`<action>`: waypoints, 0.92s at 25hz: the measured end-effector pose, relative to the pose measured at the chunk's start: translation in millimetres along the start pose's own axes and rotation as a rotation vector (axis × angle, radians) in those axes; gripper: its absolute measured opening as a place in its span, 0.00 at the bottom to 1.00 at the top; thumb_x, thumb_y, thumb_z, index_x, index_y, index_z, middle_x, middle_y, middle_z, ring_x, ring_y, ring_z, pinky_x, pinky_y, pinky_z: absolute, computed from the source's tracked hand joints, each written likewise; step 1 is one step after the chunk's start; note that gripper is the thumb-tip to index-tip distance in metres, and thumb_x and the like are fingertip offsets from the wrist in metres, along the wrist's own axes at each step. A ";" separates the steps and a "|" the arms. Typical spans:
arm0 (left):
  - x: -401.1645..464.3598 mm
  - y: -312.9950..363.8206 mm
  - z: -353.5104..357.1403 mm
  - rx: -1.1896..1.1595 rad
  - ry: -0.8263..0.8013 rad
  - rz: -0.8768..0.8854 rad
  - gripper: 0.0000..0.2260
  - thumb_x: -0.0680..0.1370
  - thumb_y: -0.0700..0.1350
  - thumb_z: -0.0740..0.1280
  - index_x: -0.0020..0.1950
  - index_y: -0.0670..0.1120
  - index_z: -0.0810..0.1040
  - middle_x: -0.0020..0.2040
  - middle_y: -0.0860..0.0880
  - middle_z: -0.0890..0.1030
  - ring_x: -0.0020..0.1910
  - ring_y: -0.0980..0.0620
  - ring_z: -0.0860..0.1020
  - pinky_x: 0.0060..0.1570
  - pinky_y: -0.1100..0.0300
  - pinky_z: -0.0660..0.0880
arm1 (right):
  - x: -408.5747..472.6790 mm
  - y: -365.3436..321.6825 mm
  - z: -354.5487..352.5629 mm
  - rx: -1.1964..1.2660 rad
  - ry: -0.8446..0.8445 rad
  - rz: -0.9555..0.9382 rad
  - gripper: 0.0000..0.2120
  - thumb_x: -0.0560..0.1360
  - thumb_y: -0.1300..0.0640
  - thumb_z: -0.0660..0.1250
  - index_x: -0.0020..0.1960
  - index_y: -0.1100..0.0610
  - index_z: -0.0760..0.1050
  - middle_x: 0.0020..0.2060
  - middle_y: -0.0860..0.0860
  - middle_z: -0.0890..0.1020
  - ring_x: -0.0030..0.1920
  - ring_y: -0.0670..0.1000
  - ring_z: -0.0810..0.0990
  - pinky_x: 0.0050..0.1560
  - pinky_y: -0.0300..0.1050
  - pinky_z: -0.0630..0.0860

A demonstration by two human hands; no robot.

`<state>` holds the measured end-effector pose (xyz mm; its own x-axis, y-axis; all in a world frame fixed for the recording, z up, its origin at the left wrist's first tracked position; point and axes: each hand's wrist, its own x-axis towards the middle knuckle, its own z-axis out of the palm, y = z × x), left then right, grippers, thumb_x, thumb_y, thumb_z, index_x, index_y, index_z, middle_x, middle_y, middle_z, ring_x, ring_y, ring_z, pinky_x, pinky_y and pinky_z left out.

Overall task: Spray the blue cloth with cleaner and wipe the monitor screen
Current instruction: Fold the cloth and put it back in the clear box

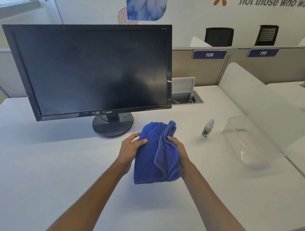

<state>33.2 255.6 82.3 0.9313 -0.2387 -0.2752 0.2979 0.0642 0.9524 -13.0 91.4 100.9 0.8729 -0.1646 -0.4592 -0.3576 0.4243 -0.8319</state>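
Note:
A folded blue cloth (154,155) hangs above the white desk, held between both hands. My left hand (130,147) grips its left edge with the thumb on top. My right hand (179,150) grips the right side, where a loose fold drapes down. The black monitor (96,70), its screen dark, stands on a round base (112,127) just beyond the cloth, to the left. A small cleaner spray bottle (207,128) with a white cap and green label stands upright on the desk, right of the cloth and apart from both hands.
The white desk (43,163) spreads around my arms. A clear plastic container (245,144) sits to the right of the bottle. A white divider (262,105) borders the desk's right side. An open cable hatch (187,97) lies behind the monitor's right edge.

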 end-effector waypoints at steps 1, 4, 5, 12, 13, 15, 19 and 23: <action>0.9 -1.9 5.3 -0.006 0.023 0.014 0.13 0.75 0.41 0.71 0.58 0.49 0.79 0.50 0.49 0.86 0.48 0.49 0.84 0.44 0.57 0.79 | 0.3 1.1 -1.7 0.039 -0.047 0.048 0.11 0.83 0.54 0.58 0.44 0.55 0.74 0.31 0.49 0.81 0.30 0.44 0.81 0.36 0.40 0.75; 5.2 -13.9 18.0 0.040 0.078 0.052 0.14 0.75 0.42 0.71 0.59 0.51 0.77 0.52 0.47 0.85 0.50 0.47 0.83 0.47 0.54 0.81 | 2.5 11.2 -21.4 0.030 -0.145 0.139 0.14 0.77 0.48 0.67 0.56 0.56 0.80 0.46 0.53 0.87 0.48 0.51 0.85 0.49 0.47 0.76; 6.3 -18.9 22.1 0.073 0.089 0.063 0.14 0.75 0.42 0.71 0.60 0.52 0.76 0.54 0.47 0.84 0.50 0.47 0.83 0.46 0.55 0.81 | 3.9 16.0 -28.5 -0.042 -0.154 0.136 0.16 0.75 0.48 0.70 0.58 0.56 0.79 0.51 0.54 0.86 0.52 0.53 0.84 0.52 0.47 0.77; 10.0 -59.5 24.9 0.286 0.151 0.093 0.18 0.78 0.40 0.65 0.66 0.53 0.70 0.53 0.48 0.80 0.48 0.52 0.80 0.37 0.67 0.76 | 12.1 39.7 -56.3 -0.703 0.011 0.078 0.38 0.70 0.56 0.73 0.74 0.50 0.58 0.53 0.47 0.76 0.48 0.49 0.79 0.39 0.37 0.73; 9.1 -64.5 21.9 0.315 0.145 0.093 0.19 0.78 0.39 0.65 0.67 0.54 0.70 0.52 0.48 0.80 0.48 0.52 0.80 0.37 0.67 0.76 | 15.5 42.1 -58.6 -0.751 0.024 0.041 0.33 0.71 0.56 0.71 0.72 0.52 0.61 0.52 0.48 0.76 0.48 0.49 0.79 0.40 0.37 0.73; 7.1 -71.4 14.6 0.361 0.123 0.094 0.22 0.78 0.38 0.65 0.68 0.56 0.69 0.51 0.50 0.79 0.48 0.52 0.79 0.39 0.66 0.75 | 20.6 45.6 -62.9 -0.825 0.052 -0.023 0.18 0.72 0.56 0.67 0.61 0.55 0.71 0.46 0.47 0.79 0.45 0.50 0.79 0.42 0.41 0.75; 11.6 -76.4 -1.5 0.489 0.096 0.099 0.25 0.76 0.39 0.64 0.69 0.59 0.68 0.57 0.52 0.77 0.54 0.49 0.78 0.51 0.54 0.78 | 23.2 49.0 -70.5 -0.807 0.172 -0.051 0.05 0.72 0.58 0.62 0.41 0.59 0.70 0.34 0.49 0.75 0.34 0.50 0.72 0.37 0.44 0.68; 13.7 -78.9 -8.4 0.648 0.048 0.180 0.25 0.75 0.39 0.65 0.70 0.56 0.69 0.58 0.48 0.75 0.55 0.49 0.75 0.56 0.53 0.74 | 21.5 49.5 -75.7 -0.616 0.297 0.028 0.05 0.71 0.61 0.61 0.38 0.57 0.66 0.32 0.51 0.71 0.35 0.53 0.68 0.36 0.44 0.64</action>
<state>24.2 255.5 2.3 0.9675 -0.2341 -0.0956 -0.0352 -0.4989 0.8659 -37.0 41.4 26.3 0.7639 -0.4356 -0.4761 -0.5792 -0.1374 -0.8035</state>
